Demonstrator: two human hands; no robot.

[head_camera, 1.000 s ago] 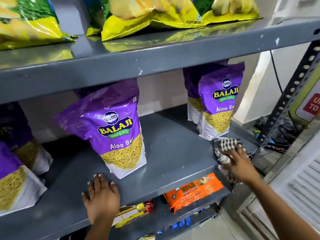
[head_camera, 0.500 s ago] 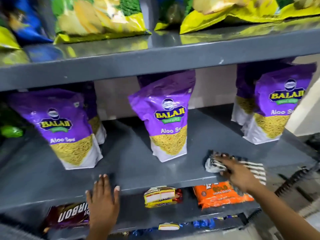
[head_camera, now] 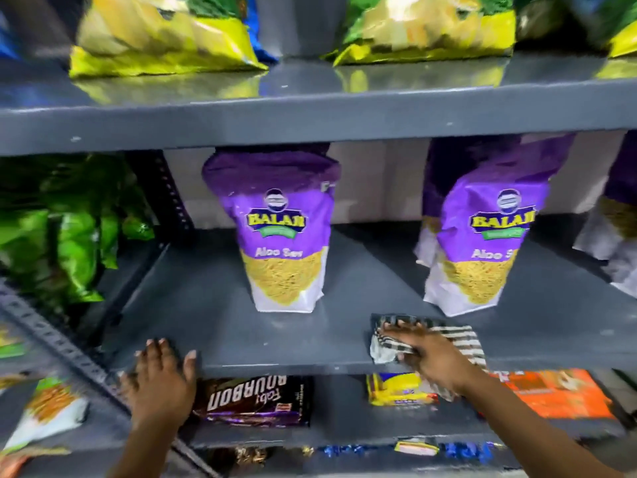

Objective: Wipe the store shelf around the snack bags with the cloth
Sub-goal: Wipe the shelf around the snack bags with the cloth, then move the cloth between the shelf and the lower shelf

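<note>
Purple Aloo Sev snack bags stand upright on the grey middle shelf: one at centre, one to the right, another cut off at the right edge. A black-and-white striped cloth lies flat near the shelf's front edge, in front of the right bag. My right hand presses down on the cloth, fingers gripping its left end. My left hand rests flat on the shelf's front edge at the left, holding nothing, fingers spread.
Yellow-green chip bags line the shelf above. Green bags sit beyond a perforated upright at the left. Below lie a Bourbon biscuit pack, a yellow pack and an orange pack.
My right hand has slid the cloth leftwards along the shelf's front, and my view has shifted left with it. The left hand has stayed on the shelf edge.
</note>
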